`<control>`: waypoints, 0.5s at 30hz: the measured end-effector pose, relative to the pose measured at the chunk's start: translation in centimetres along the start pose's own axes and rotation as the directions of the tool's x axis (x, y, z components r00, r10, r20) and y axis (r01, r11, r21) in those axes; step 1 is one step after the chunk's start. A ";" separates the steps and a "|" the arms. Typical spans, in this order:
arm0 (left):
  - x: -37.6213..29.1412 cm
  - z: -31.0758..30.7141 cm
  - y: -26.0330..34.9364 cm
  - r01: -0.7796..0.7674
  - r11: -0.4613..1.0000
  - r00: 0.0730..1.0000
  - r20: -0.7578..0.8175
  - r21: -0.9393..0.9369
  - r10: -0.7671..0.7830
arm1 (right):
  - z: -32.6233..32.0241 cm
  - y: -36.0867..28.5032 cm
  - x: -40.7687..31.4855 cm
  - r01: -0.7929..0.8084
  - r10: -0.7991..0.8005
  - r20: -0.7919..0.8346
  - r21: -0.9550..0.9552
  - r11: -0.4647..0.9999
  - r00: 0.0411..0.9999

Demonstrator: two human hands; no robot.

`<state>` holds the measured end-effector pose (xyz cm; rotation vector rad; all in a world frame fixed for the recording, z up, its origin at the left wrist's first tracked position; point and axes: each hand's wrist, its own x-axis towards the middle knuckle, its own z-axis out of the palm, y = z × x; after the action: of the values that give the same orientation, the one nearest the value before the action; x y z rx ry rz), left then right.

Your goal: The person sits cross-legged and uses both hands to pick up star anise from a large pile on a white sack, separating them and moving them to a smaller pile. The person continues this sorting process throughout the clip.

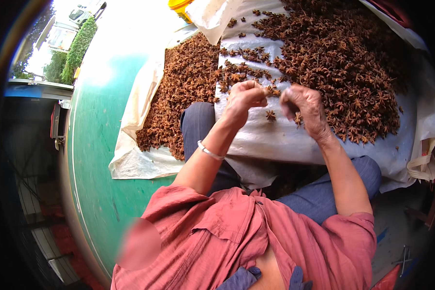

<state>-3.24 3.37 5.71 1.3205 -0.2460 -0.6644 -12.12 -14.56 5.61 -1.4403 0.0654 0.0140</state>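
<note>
My left hand (247, 95), with a pale bangle (210, 151) on its forearm, is curled above a white sheet (264, 141). Facing it on the right is my right hand (304, 108), also curled and slightly blurred. Whether either hand holds anything is hidden by the fingers. A single star anise (270, 115) lies on the sheet between and below the hands, and another star anise (298, 119) shows at the right fingertips. Loose star anise (244, 69) is scattered just beyond my left hand. A large heap of star anise (348, 76) spreads at the right.
Left of the sheet, a lower pile of brown star anise (188, 79) lies on another pale sheet (141, 159) over green floor (101, 145). My knees (199, 119) are bent near the white sheet's edge. A yellow container (181, 7) stands at the top; a strapped bag (426, 163) is at right.
</note>
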 end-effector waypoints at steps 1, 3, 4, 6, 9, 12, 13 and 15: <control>-1.2 -0.2 0.6 -0.059 0.990 0.993 0.110 0.129 0.045 | -0.5 -0.3 0.1 0.155 -0.159 -0.048 -0.088 0.984 0.986; -3.8 -0.4 1.3 0.123 0.910 0.742 0.572 0.397 -0.350 | -1.5 -0.5 0.5 0.050 -0.291 -0.311 -0.601 0.798 0.905; -4.4 -0.3 1.3 0.083 0.776 0.487 0.654 0.625 -0.579 | -2.0 -0.5 0.6 0.039 -0.395 -0.310 -0.743 0.668 0.865; -4.6 0.2 0.4 -0.215 0.643 0.821 0.493 0.735 -0.288 | -2.4 -0.1 0.7 0.094 -0.496 -0.205 -0.853 0.513 0.844; -1.2 0.6 -1.9 -0.388 0.212 0.887 0.301 0.897 0.350 | -2.2 0.6 0.8 0.055 -0.353 -0.186 -0.817 0.574 0.917; 2.8 0.6 -3.8 -0.311 0.057 0.894 0.272 0.949 0.356 | -2.0 1.1 1.0 0.074 -0.372 -0.175 -0.820 0.567 0.912; 3.8 0.6 -4.2 -0.271 0.011 0.908 0.252 0.962 0.335 | -1.9 1.2 1.1 0.064 -0.347 -0.188 -0.796 0.602 0.919; 4.9 0.6 -4.2 -0.264 -0.045 0.911 0.264 0.964 0.318 | -1.8 1.6 1.2 0.074 -0.328 -0.170 -0.785 0.615 0.929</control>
<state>-0.97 -0.41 0.88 2.5860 -1.1395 0.0990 -11.08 -16.13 3.73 -2.3141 0.1575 -0.4226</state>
